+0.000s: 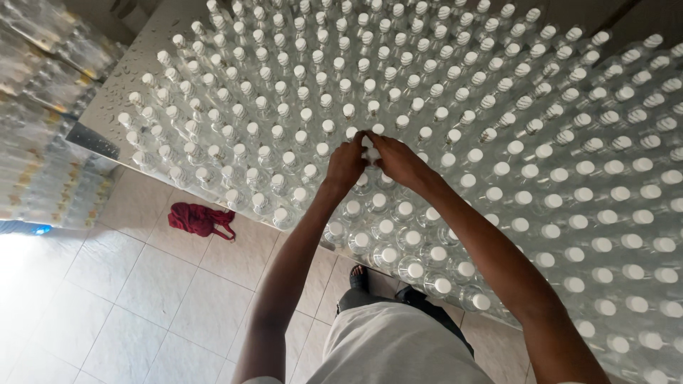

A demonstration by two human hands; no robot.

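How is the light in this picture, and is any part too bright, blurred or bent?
Head view: the floor at the lower left is washed out by strong glare; the bottle rows curve outward toward the edges, a wide-lens bend; the left hand and right hand are dim but fairly sharp; the stacked packs at the far left look soft and hazy.

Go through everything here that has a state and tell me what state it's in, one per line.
Bottles: upright, capped, packed in rows.
Table: wet with droplets.
Left hand: fingers pinched on a bottle cap.
Right hand: fingers on that cap too.
Red cloth: crumpled on the floor.
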